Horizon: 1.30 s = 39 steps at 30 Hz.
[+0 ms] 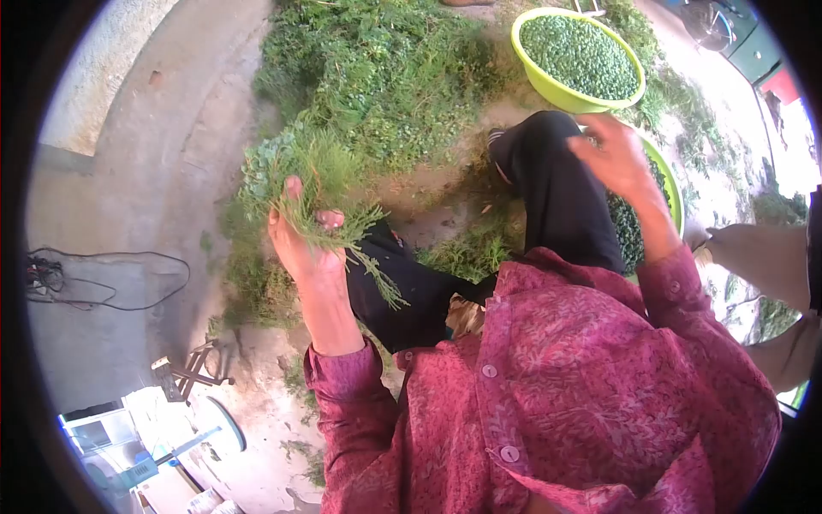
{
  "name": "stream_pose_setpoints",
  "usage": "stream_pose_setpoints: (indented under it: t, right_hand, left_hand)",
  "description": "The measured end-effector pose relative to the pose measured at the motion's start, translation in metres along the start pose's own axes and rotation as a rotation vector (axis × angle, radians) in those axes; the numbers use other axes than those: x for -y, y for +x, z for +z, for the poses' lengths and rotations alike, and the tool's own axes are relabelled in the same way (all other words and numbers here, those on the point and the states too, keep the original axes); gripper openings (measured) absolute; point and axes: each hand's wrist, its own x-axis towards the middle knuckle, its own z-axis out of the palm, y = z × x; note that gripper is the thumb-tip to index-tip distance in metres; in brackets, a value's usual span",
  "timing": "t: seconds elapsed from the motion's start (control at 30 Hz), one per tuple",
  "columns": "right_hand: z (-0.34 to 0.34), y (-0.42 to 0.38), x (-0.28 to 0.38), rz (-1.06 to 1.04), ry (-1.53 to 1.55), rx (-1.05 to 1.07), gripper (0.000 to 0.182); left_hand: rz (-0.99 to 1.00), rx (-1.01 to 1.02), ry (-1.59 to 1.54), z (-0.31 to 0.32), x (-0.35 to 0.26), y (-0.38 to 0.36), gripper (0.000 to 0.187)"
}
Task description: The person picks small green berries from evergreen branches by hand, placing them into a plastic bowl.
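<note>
My left hand (310,244) is closed around a bunch of green feathery stems (330,167), held up over my leg. Some thin sprigs droop past the wrist, and broader leaves show at the bunch's far end. My right hand (615,156) hovers beside my raised knee, over the edge of a yellow-green basin (675,193). Its thumb and fingers are apart, and I see nothing between them. Small dark green pieces (627,230) fill part of that basin, which my arm and leg partly hide.
A large heap of cut greenery (385,77) lies ahead. Another yellow-green basin (535,75), full of small green pieces, stands at the upper right. A black cable (128,304) and a folding stand (195,374) are on the left. Another person's legs (762,265) are close on the right.
</note>
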Motion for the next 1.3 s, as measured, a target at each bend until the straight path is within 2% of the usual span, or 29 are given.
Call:
stream_pose_setpoints:
  t: [0.03,0.07,0.13,0.2,0.27,0.3,0.37,0.43,0.47,0.53,0.57,0.63,0.67,0.7,0.73,0.77,0.8,0.83,0.9,0.93,0.97,1.03,1.07,1.13,1.17,1.2,1.23,1.27,1.3]
  right_hand:
    - [0.018,0.009,0.010,-0.051,0.055,0.021,0.033]
    - [0.034,0.022,0.022,-0.080,0.103,0.132,0.031]
    - [0.078,0.048,0.032,-0.200,0.021,0.217,0.034]
    - [0.135,0.075,0.025,-0.119,0.060,0.324,0.038]
    - [0.195,0.098,-0.001,0.173,0.182,0.516,0.038]
    - [0.225,0.096,-0.018,0.187,0.176,0.540,0.038]
    - [0.279,0.095,-0.061,0.334,0.183,0.484,0.023]
    - [0.315,0.075,-0.096,0.744,0.519,0.456,0.020]
    - [0.348,0.065,-0.137,0.763,0.511,0.466,0.020]
    - [0.408,0.038,-0.219,0.590,0.137,0.536,0.020]
    - [0.411,0.037,-0.221,0.606,0.127,0.560,0.020]
    - [0.412,0.037,-0.206,0.731,-0.132,0.612,0.036]
    - [0.415,0.039,-0.198,0.738,-0.129,0.631,0.036]
    - [0.419,0.040,-0.191,0.650,-0.227,0.614,0.034]
    - [0.424,0.042,-0.188,0.560,-0.324,0.592,0.032]
    - [0.430,0.043,-0.187,0.565,-0.317,0.601,0.032]
    - [0.433,0.042,-0.187,0.640,-0.323,0.565,0.028]
    - [0.436,0.037,-0.189,0.716,-0.332,0.529,0.024]
    - [0.435,0.025,-0.202,0.646,-0.320,0.506,0.024]
    - [0.435,0.020,-0.208,0.567,-0.306,0.472,0.024]
    - [0.439,0.013,-0.211,0.565,-0.307,0.471,0.024]
    - [0.440,-0.005,-0.218,0.705,-0.117,0.525,0.024]
    - [0.437,-0.014,-0.216,0.706,-0.126,0.517,0.024]
    - [0.431,-0.028,-0.194,0.856,-0.012,0.467,0.020]
    - [0.430,-0.036,-0.198,0.858,-0.019,0.465,0.020]
    - [0.433,-0.046,-0.203,0.985,0.045,0.385,0.020]
    - [0.430,-0.048,-0.199,1.111,0.110,0.304,0.019]
    - [0.421,-0.046,-0.198,1.017,0.025,0.281,0.022]
    - [0.422,-0.045,-0.202,1.019,0.023,0.282,0.022]
  left_hand:
    - [0.012,0.007,-0.018,0.002,0.002,0.004,0.017]
    - [0.026,0.010,-0.038,0.003,0.003,0.010,0.017]
    - [0.011,0.025,-0.099,0.003,0.002,0.025,0.016]
    - [0.016,0.040,-0.197,0.003,0.007,0.043,0.018]
    - [0.055,0.030,-0.188,-0.001,0.014,0.066,0.021]
    - [0.107,0.055,-0.185,0.000,0.019,0.080,0.025]
    - [0.104,-0.041,-0.200,0.003,0.030,0.106,0.029]
    - [0.055,-0.034,-0.127,-0.002,0.043,0.130,0.028]
    - [0.119,0.053,0.132,-0.020,0.054,0.148,0.028]
    - [0.059,0.102,0.117,-0.043,0.063,0.167,0.031]
    - [0.021,0.153,0.092,-0.056,0.066,0.171,0.033]
    - [-0.040,0.248,0.049,-0.080,0.064,0.170,0.038]
    - [-0.066,0.305,0.026,-0.087,0.062,0.171,0.041]
    - [-0.090,0.366,0.002,-0.090,0.062,0.173,0.044]
    - [-0.107,0.305,-0.057,-0.062,0.059,0.167,0.032]
    - [-0.122,0.245,-0.118,-0.035,0.056,0.160,0.028]
    - [0.024,0.059,0.001,-0.050,0.057,0.151,0.029]
    - [0.015,0.056,0.009,-0.054,0.052,0.147,0.029]
    - [-0.124,-0.485,0.247,-0.057,0.037,0.146,0.038]
    - [-0.163,-0.399,0.208,-0.064,0.035,0.149,0.044]
    - [-0.161,-0.400,0.206,-0.067,0.036,0.146,0.044]
    - [-0.053,-0.343,0.175,-0.051,0.042,0.143,0.049]
    - [-0.058,-0.340,0.165,-0.051,0.043,0.143,0.049]
    - [-0.120,-0.058,0.064,-0.056,0.042,0.145,0.048]
    - [-0.125,-0.059,0.059,-0.078,0.037,0.151,0.048]
    - [-0.289,0.274,-0.114,-0.113,0.028,0.159,0.043]
    - [-0.449,0.607,-0.288,-0.111,0.029,0.165,0.052]
    - [-0.393,0.568,-0.257,-0.108,0.029,0.159,0.054]
    - [-0.395,0.566,-0.258,-0.093,0.032,0.160,0.054]
